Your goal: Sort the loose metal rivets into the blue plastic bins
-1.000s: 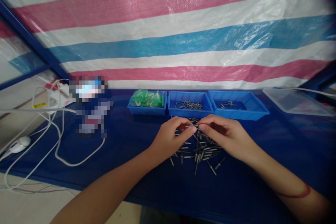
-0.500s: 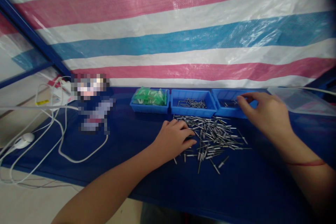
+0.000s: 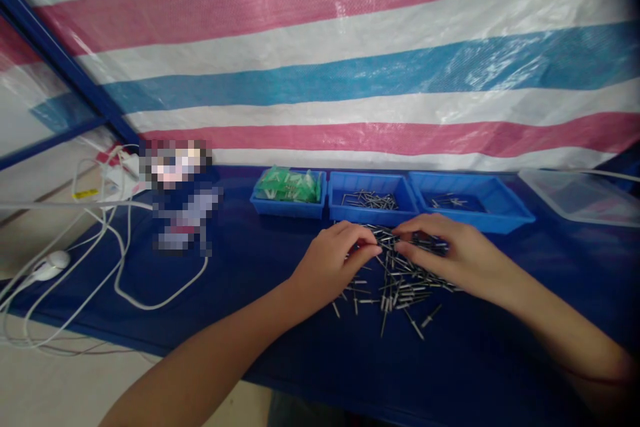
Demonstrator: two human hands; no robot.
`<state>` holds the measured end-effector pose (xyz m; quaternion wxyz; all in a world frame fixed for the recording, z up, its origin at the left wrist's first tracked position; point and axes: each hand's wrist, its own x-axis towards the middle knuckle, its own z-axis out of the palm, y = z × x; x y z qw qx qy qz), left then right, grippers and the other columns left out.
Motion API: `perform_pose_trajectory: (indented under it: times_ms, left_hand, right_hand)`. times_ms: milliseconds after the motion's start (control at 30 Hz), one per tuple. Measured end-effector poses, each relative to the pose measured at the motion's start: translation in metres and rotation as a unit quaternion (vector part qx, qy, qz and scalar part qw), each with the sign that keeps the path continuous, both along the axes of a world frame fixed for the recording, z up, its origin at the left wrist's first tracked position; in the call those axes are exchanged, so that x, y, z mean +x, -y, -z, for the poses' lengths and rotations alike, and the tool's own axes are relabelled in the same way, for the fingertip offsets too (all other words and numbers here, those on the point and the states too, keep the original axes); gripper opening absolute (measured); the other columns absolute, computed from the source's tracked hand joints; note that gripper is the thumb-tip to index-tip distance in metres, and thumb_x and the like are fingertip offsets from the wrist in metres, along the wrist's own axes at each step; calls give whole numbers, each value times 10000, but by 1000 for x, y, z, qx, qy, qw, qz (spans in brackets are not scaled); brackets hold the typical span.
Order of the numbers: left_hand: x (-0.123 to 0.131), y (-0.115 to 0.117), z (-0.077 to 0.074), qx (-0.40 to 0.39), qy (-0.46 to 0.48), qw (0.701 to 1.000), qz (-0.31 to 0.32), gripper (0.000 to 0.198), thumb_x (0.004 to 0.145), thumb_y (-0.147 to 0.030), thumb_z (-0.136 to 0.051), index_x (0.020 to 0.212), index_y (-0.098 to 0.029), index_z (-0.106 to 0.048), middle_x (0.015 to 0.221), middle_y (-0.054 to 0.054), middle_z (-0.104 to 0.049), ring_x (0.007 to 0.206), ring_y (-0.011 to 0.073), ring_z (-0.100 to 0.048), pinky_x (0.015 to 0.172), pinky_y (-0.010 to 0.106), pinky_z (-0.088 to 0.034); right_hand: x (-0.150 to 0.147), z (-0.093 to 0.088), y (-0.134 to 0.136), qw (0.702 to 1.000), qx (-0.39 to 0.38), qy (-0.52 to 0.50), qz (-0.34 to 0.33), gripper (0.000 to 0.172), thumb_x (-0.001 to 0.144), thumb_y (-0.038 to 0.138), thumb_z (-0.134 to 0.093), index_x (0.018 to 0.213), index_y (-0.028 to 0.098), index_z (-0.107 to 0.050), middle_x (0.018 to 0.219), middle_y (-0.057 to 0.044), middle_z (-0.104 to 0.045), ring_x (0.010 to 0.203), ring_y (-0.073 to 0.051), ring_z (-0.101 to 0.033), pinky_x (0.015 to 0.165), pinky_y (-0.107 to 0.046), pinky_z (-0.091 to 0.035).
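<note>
A loose pile of small metal pins [image 3: 407, 280] lies on the blue table cover [image 3: 260, 280]. My left hand [image 3: 333, 263] rests on the pile's left edge, its fingers curled and pinched together at the tips. My right hand [image 3: 450, 257] lies over the top of the pile, with fingers and thumb drawn together and pointing left. The fingertips of the two hands almost meet above the pins. Whatever either pinch holds is too small to make out.
Three blue bins stand behind the pile: the left one [image 3: 263, 203] holds green parts, the middle one [image 3: 370, 213] pins, the right one [image 3: 500, 217] a few pins. A clear plastic tray [image 3: 580, 197] sits far right. White cables [image 3: 120, 280] and a blurred object [image 3: 183, 213] lie left.
My right hand went out to the right bin and has come back to the pile beside my left hand. My left hand stayed on the pile's left edge.
</note>
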<state>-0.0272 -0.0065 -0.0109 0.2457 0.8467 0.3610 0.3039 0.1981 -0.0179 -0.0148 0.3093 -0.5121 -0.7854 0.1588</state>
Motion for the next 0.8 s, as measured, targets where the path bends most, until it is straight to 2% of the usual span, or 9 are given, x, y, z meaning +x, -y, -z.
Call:
perform_pose_trajectory:
  times_ms: [100, 200, 367, 567, 667, 800]
  left_hand:
    - [0, 2, -3, -34, 82, 996, -16, 149, 900, -321, -576, 895, -181, -629, 868, 13, -673, 777, 130, -604, 725, 232, -442]
    - [1, 5, -5, -48, 114, 992, -28, 134, 881, -306, -595, 880, -180, -639, 846, 10, -681, 761, 131, -608, 732, 235, -459]
    - [3, 6, -7, -62, 147, 986, -51, 117, 869, -282, -596, 879, -177, -646, 848, 16, -691, 768, 134, -622, 745, 245, -480]
    - [3, 6, -5, -75, 150, 984, -67, 108, 849, -258, -609, 878, -167, -659, 850, 21, -700, 721, 121, -618, 717, 235, -496]
    - [3, 5, -1, -80, 145, 984, -62, 117, 842, -255, -612, 891, -166, -671, 860, 23, -702, 701, 115, -613, 720, 237, -502]
    - [3, 4, 2, -70, 128, 989, -34, 189, 846, -243, -602, 1002, -167, -675, 899, 37, -697, 720, 118, -606, 726, 239, -499]
  right_hand:
    - [-17, 1, 6, 996, -47, -19, -76, 220, 836, 411, -603, 934, 236, -695, 913, -34, -712, 827, -190, -646, 755, -323, -496]
    - [-26, -2, 9, 990, -73, -65, -103, 223, 879, 388, -549, 847, 231, -703, 822, -27, -702, 761, -167, -636, 730, -302, -490]
    - [-23, 0, 8, 983, -123, -114, -73, 262, 871, 443, -559, 841, 226, -702, 830, -35, -698, 765, -185, -627, 698, -307, -488]
    - [-19, 7, 6, 977, -128, -167, -19, 261, 820, 464, -619, 823, 213, -689, 807, -37, -680, 719, -178, -599, 638, -299, -483]
    - [-18, 6, 7, 967, -140, -212, 6, 244, 794, 460, -651, 819, 219, -675, 773, -25, -668, 689, -165, -596, 615, -285, -483]
    - [-21, 3, 7, 954, -140, -265, 15, 222, 764, 442, -684, 800, 223, -666, 724, -12, -649, 657, -153, -593, 601, -275, -491]
